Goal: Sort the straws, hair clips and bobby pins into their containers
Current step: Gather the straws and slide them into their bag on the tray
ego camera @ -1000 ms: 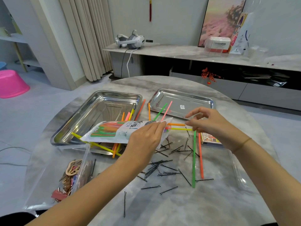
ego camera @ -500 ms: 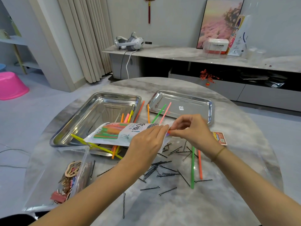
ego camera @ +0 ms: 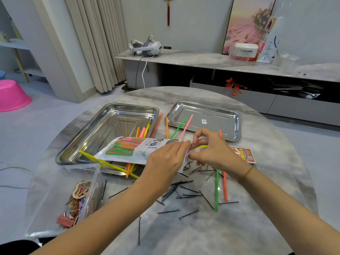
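Straws of coloured plastic (ego camera: 216,190) lie across the round grey marble table (ego camera: 257,227), beside a deep steel tray (ego camera: 110,126) and a shallow steel tray (ego camera: 233,124). Left hand (ego camera: 165,159) grips the white printed straw bag (ego camera: 139,150) by its mouth; right hand (ego camera: 211,150), fingers curled, pinches a yellow straw (ego camera: 203,146) there. Black bobby pins (ego camera: 176,192) lie scattered; hair clips (ego camera: 79,194) sit in a clear plastic box (ego camera: 92,183).

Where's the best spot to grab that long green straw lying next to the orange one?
Probably its middle, pinched from above across its thin width. The green straw lies flat, its far end runs under the right hand, and bobby pins crowd its near end. The orange straw lies close beside it, so keep the pinch narrow.
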A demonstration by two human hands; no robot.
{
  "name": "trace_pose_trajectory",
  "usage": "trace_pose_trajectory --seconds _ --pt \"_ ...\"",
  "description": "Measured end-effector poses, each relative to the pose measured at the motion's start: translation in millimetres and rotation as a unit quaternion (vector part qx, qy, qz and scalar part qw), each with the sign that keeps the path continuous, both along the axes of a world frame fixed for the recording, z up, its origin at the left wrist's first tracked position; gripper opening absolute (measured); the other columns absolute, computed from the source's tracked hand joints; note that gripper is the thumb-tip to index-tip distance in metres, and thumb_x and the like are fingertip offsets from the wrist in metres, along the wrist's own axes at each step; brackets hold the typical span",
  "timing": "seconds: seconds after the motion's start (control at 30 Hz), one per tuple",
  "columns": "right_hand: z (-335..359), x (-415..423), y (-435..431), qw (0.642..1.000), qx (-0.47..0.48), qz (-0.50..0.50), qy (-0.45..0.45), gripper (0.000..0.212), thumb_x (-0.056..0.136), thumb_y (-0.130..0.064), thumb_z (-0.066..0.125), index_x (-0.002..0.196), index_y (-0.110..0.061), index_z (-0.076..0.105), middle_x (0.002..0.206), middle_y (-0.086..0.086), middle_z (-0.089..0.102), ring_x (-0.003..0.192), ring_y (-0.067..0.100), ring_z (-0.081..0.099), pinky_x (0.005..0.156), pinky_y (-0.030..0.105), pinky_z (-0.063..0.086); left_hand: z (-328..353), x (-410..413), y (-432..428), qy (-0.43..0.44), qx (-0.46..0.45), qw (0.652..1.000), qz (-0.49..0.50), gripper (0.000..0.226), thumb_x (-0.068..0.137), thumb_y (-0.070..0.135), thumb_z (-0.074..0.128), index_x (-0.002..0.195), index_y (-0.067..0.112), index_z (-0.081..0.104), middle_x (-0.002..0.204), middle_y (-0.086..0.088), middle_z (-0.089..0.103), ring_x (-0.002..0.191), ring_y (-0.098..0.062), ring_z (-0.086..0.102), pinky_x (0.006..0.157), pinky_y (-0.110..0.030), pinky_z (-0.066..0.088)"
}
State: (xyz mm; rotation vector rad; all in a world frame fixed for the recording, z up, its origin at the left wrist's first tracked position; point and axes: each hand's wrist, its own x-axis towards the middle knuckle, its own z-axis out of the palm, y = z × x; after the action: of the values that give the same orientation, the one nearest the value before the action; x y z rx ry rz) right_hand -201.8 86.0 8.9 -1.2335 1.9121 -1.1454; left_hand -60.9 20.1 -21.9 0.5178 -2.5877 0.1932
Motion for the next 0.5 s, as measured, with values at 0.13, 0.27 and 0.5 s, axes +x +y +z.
trace_pose_trajectory --seconds 0.13,0.27,0.5 --pt "7.6 -7.8 6.1 0.996 0.022 0.035 -0.077 0.028 0.071 0.011 0.069 0.08 -0.009 0.051 0.077 0.011 0.066 0.052 0.017 0.058 0.053 0.025 0.05 0.9 1.0 -0.4 0.003 -0.002 1.0 0.013 0.078 0.027 0.008 0.089 0.103 0.013 0.073 0.089 0.005 0.072 0.081 -0.007 0.069 0.076 -0.021 0.04" --pt "11.6 -8.9 8.4 0.994 0.013 0.065 -0.083 0.013 0.073 -0.003 0.077 0.075 -0.01 0.066 0.073 0.014 0.071 0.068 0.011 0.063 0.06 0.017 0.048 1.5 2.1 0.8 0.011 0.012 1.0 0.008 0.074 0.034 0.007 0.089 0.105 0.012 0.072 0.092 0.005 0.072 0.083 -0.008 0.069 0.071 -0.018 0.044" --pt "-1.1 4.0 4.2 0.99 0.001 0.038 -0.138 0.02 0.084 0.004 0.061 0.086 -0.008 0.046 0.065 0.011 0.063 0.05 0.007 0.055 0.048 0.013 0.038 -4.1 1.0 2.0 0.018 -0.008 1.0 0.014 0.072 0.037 0.008 0.09 0.106 0.009 0.071 0.092 0.003 0.071 0.081 -0.009 0.069 0.084 -0.026 0.036"
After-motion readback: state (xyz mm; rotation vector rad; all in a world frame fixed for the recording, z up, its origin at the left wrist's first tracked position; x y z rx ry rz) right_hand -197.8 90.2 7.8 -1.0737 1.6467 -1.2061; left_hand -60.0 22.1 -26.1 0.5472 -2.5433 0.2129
